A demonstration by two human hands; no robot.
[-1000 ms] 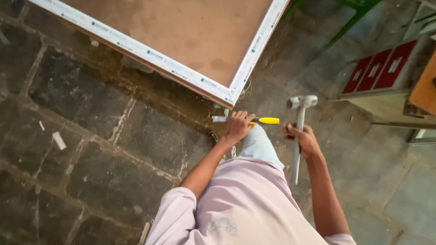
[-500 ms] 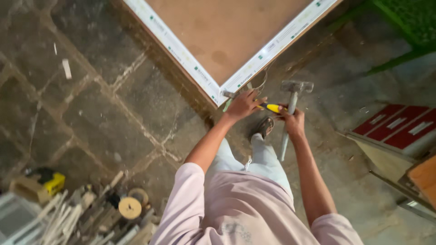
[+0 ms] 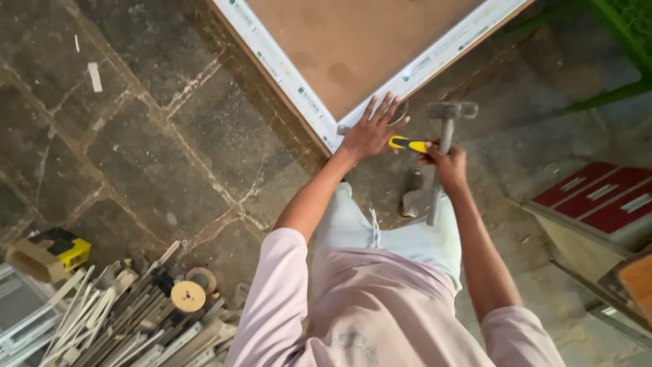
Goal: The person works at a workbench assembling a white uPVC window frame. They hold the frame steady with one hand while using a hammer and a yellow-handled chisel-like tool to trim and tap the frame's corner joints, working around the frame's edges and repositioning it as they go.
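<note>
offcut pile point(image 3: 136, 319) (left), red boxes point(image 3: 598, 197), stone floor point(image 3: 136, 149)

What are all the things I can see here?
Frame: one, white, around a brown board, its corner under the left hand.
Board: one, brown, inside the frame.
Hammer: one, grey, held upright in the right hand.
Tool handle: one, yellow and black, between the two hands.
Strips: a pile, white and grey, bottom left on the floor.
Round spool: one, tan, in the pile.
Box: one, yellow and black, far left.
Red panels: three, at the right.
Stone floor: grey slabs.
Left hand: spread flat on the frame's corner.
Right hand: gripping the hammer.
</note>
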